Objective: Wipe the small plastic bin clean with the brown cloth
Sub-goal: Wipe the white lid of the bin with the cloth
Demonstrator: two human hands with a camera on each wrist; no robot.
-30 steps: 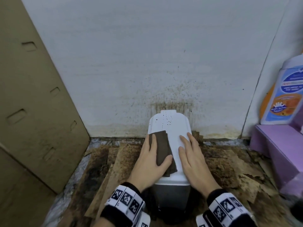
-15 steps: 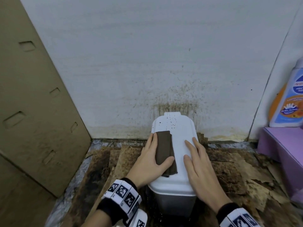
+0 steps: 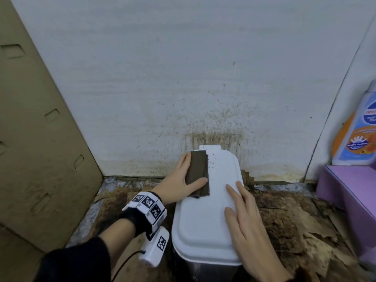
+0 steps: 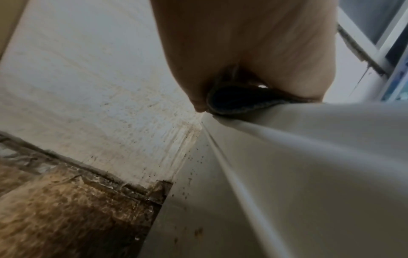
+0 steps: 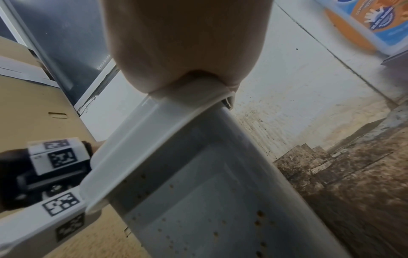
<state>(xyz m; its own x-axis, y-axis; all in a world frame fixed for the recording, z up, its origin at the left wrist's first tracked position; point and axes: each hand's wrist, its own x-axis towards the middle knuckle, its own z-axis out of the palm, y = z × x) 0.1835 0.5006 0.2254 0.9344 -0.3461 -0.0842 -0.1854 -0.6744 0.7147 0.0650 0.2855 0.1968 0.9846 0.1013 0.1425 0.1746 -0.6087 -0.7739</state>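
Note:
The small plastic bin [image 3: 203, 265] stands against the wall, its white lid [image 3: 201, 220] shut. Dark specks dot the lid's far end [image 3: 212, 159] and the grey side of the bin [image 5: 209, 200]. The folded brown cloth [image 3: 198, 171] lies on the lid's far left part. My left hand [image 3: 180, 179] holds it there, thumb across the cloth and fingers along its left edge. In the left wrist view the cloth [image 4: 234, 101] shows squeezed under the left hand [image 4: 243, 43] on the lid's rim [image 4: 309, 157]. My right hand [image 3: 244, 216] lies flat on the lid's right side, fingers straight.
A tall cardboard panel [image 3: 40, 139] leans at the left. The white wall [image 3: 203, 78] behind the bin is stained brown. Dirty torn cardboard [image 3: 284, 220] covers the floor. At the right a detergent bottle [image 3: 354, 135] stands on a purple box [image 3: 350, 190].
My left hand has slid the cloth from the lid's middle toward its far left end. The right hand has stayed flat on the lid's right side, now nearer the front.

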